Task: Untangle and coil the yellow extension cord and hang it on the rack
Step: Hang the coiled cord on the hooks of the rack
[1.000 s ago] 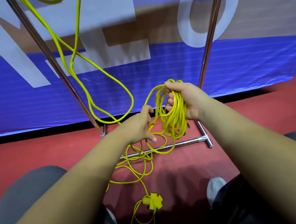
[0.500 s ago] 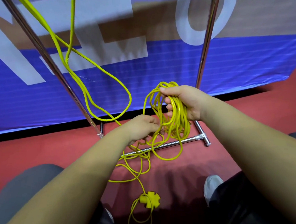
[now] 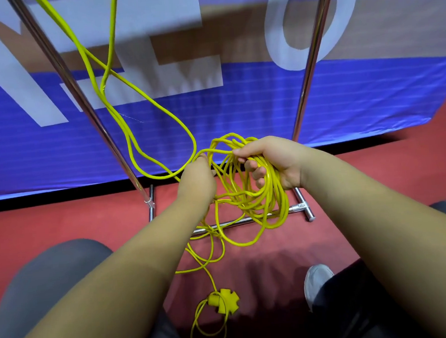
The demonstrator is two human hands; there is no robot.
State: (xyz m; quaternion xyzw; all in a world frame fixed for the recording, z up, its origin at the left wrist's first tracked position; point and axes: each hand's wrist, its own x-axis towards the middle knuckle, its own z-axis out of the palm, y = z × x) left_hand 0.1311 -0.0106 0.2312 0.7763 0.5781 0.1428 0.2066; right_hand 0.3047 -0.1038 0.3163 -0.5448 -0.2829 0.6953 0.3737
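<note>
My right hand [image 3: 274, 160] grips a bundle of loops of the yellow extension cord [image 3: 269, 202] at centre. Just left of it, my left hand [image 3: 197, 181] holds a strand and lifts it toward the top of the bundle. More cord hangs in long loops [image 3: 135, 138] from the top of the metal rack [image 3: 79, 99]. Loose strands trail down to the red floor, where the yellow multi-socket end [image 3: 223, 300] lies between my legs.
The rack's right upright [image 3: 309, 65] and its base bar [image 3: 246, 221] stand just behind the coil. A blue and white banner [image 3: 238, 101] covers the wall behind. My white shoe [image 3: 317, 281] rests on the red floor at lower right.
My left hand has risen with a strand from below the bundle to its top. The loose cord on the floor has been drawn up a little.
</note>
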